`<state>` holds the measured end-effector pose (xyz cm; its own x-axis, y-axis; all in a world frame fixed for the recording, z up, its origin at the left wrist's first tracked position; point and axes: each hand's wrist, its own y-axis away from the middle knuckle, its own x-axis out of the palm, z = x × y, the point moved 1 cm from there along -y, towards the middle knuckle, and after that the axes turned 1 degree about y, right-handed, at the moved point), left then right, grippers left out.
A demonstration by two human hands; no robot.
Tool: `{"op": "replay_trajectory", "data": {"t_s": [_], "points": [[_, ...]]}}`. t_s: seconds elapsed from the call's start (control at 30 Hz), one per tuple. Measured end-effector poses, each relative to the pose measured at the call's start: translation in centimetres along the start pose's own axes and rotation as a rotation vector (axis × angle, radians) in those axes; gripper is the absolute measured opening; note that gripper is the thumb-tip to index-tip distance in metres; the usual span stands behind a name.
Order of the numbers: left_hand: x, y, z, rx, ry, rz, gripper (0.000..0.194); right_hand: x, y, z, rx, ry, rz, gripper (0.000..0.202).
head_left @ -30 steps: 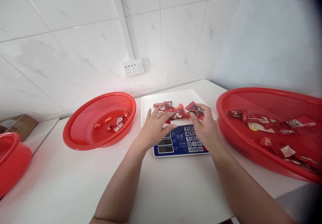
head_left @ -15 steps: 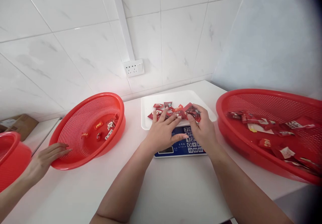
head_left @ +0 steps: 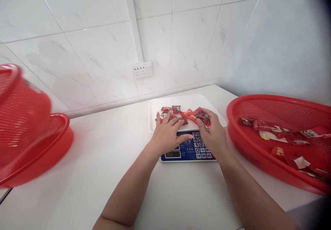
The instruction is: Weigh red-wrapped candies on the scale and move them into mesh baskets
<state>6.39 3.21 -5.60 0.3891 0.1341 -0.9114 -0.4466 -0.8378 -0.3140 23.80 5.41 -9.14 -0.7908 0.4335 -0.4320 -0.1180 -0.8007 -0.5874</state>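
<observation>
Several red wrapped candies (head_left: 176, 109) lie on the white tray (head_left: 152, 102) of a blue-fronted scale (head_left: 189, 150). My left hand (head_left: 168, 133) rests over the candies at the tray's left and front, palm down with its fingers spread. At the right side of the tray, my right hand (head_left: 213, 128) has its thumb and fingers closed round a dark red candy packet (head_left: 203, 117). The scale's display is partly covered by my left hand.
On the right stands a large red basket (head_left: 258, 154) with red packets inside. Two red baskets are at the left edge, one raised and blurred (head_left: 28, 116) above a lower one (head_left: 55, 154). A wall socket (head_left: 142, 70) is behind.
The red basket left of the scale has moved further left, and another basket now appears above it. The other person's hand is out of sight. My hands have barely moved over the tray.
</observation>
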Motion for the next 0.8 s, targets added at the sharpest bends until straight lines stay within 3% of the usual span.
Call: {"op": "replay_trajectory", "data": {"t_s": [0.3, 0.47, 0.57, 0.7, 0.8], "points": [[-1.4, 0.0, 1.5, -0.100, 0.020, -0.044, 0.047, -0.3, 0.0, 0.5, 0.015, -0.032, -0.008, 0.042], [-1.6, 0.1, 1.5, -0.110, 0.054, 0.011, 0.044, -0.3, -0.1, 0.5, 0.004, -0.052, -0.030, 0.040], [-2.0, 0.0, 2.0, -0.139, 0.082, -0.038, 0.045, -0.5, -0.1, 0.5, 0.012, -0.047, -0.037, 0.040], [-3.9, 1.2, 4.9, -0.286, -0.015, -0.243, 0.048, -0.9, -0.2, 0.5, 0.021, -0.045, -0.086, 0.041], [-6.5, 4.3, 8.2, -0.488, -0.253, -0.297, 0.052, -1.1, -0.2, 0.5, 0.010, -0.060, -0.132, 0.039]]}}
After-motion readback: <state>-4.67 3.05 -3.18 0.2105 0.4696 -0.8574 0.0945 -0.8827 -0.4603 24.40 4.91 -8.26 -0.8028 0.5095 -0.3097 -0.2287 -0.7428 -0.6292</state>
